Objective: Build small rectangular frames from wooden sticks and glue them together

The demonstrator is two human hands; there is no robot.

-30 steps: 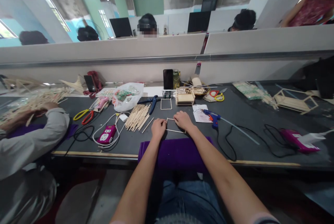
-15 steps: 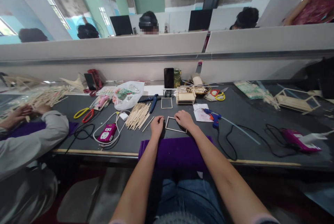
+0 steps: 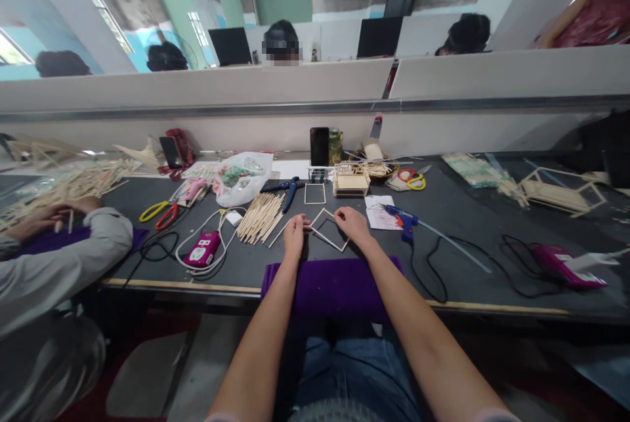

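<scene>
A small square frame of thin wooden sticks (image 3: 327, 230) is held between both my hands just above the dark table (image 3: 472, 277). It is turned so that one corner points away from me. My left hand (image 3: 294, 233) pinches its left corner. On its right corner my right hand (image 3: 350, 222) is closed. A purple cloth (image 3: 335, 287) lies under my wrists at the table's front edge. A pile of loose sticks (image 3: 260, 216) lies to the left of my left hand.
A second stick square (image 3: 314, 193) and a small stick model (image 3: 350, 180) lie behind. A blue glue gun (image 3: 401, 219) on paper rests at right, cables (image 3: 438, 264) trailing. A pink power strip (image 3: 201, 249), scissors (image 3: 158, 213) and a plastic bag (image 3: 241, 179) are at left. A co-worker's sleeve (image 3: 63, 264) is far left.
The stick square lay flat under my fingers; now both hands have lifted it and turned it to a diamond. The co-worker's hands shifted among the sticks at left.
</scene>
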